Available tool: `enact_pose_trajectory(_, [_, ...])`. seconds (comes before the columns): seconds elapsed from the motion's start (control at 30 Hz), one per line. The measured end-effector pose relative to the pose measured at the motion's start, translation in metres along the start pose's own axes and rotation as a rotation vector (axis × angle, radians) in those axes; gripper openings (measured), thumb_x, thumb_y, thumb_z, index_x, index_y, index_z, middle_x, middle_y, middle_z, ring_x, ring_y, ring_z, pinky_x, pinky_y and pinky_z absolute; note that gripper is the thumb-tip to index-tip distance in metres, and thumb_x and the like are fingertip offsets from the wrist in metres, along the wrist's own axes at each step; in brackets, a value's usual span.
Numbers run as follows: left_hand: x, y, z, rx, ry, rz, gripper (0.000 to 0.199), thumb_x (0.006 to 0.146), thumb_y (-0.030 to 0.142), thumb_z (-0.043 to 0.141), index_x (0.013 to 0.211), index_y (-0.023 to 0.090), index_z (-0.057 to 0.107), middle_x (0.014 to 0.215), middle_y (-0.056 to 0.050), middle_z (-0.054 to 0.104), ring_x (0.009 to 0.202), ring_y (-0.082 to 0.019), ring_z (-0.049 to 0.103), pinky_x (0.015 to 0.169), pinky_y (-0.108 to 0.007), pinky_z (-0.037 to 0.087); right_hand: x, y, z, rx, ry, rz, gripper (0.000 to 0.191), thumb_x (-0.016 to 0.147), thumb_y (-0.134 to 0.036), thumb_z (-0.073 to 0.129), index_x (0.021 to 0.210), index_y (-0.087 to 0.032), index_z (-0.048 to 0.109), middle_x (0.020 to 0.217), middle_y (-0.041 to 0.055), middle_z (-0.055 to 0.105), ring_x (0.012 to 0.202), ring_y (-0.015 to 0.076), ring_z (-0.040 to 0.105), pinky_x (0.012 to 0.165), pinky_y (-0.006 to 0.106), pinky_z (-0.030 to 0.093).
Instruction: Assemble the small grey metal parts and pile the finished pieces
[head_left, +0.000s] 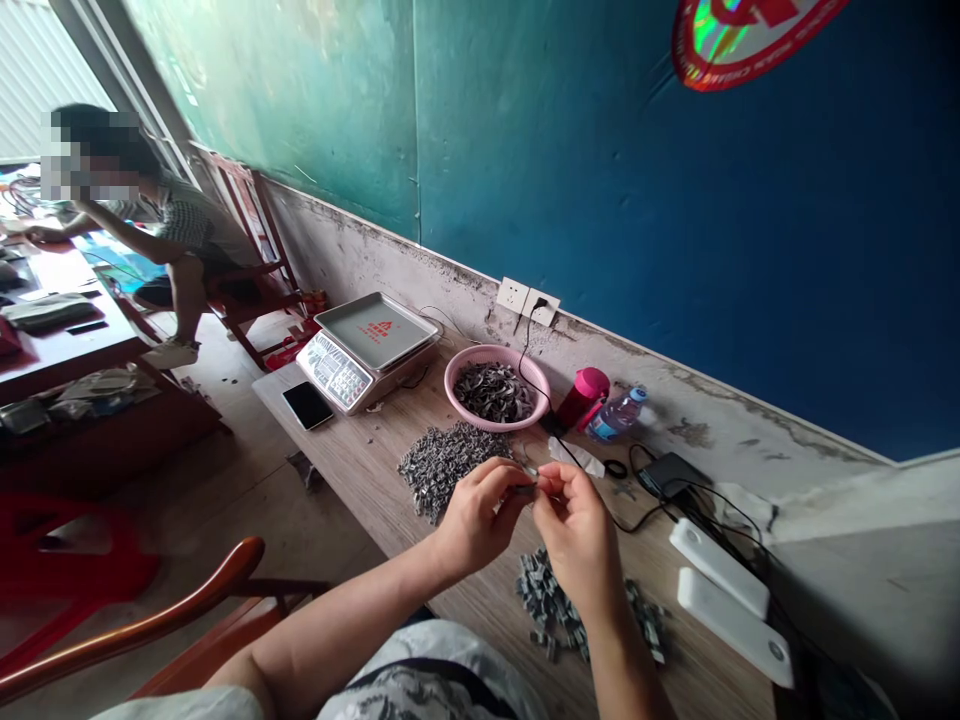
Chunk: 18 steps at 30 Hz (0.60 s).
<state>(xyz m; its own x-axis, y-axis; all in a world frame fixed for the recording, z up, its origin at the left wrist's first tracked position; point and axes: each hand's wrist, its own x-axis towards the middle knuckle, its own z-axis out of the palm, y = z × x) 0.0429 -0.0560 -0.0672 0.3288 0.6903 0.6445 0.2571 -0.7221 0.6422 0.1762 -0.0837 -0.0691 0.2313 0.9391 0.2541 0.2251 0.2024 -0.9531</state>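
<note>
Currently: left hand (480, 515) and right hand (577, 530), fingers curled, pinch one small grey metal piece (525, 488) between their fingertips, above the middle of the wooden bench (360, 470). Item: loose heap of grey metal pieces (442, 468), just left of the hands. Item: smaller heap (559, 605), by the right wrist, toward the front edge. Item: pink basket (495, 392) of dark pieces, rear edge. Item: digital scale (367, 350), rear left corner.

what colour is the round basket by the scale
The round basket is pink; the head view shows it best.
</note>
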Motion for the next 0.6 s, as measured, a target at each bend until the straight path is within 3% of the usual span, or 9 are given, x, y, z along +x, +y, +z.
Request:
enact_pose_trajectory(0.3, [0.001,-0.003,-0.002,-0.045,0.010,-0.081,0.008,0.084,0.018,0.056,0.090,0.013,0.058,0.082,-0.006,0.062,0.068,-0.010,0.055,0.062,-0.021,0.045,0.003,0.005,-0.004,0.214,-0.008,0.047,0.031,0.078,-0.032,0.062,0.103,-0.017,0.052,0.079,0.0026,0.058,0.068,0.0134,0.057,0.062,0.024,0.050])
enact_pose_trajectory(0.47, [0.000,-0.005,-0.005,-0.062,-0.003,-0.137,0.011,0.085,0.021,0.056,0.091,0.012,0.059,0.079,-0.006,0.062,0.066,-0.010,0.056,0.061,-0.021,0.045,0.004,0.009,-0.010,0.372,-0.062,0.101,0.036,0.078,-0.037,0.066,0.106,-0.017,0.055,0.088,0.0063,0.061,0.081,0.0165,0.060,0.073,0.028,0.052])
enact_pose_trajectory(0.6, [-0.001,-0.007,-0.003,-0.028,-0.006,-0.100,0.009,0.085,0.019,0.056,0.089,0.012,0.060,0.078,-0.005,0.062,0.068,-0.010,0.056,0.062,-0.021,0.045,0.003,0.015,-0.010,0.326,-0.109,0.148,0.035,0.078,-0.039,0.067,0.103,-0.016,0.058,0.089,0.0073,0.062,0.081,0.0178,0.061,0.074,0.030,0.053])
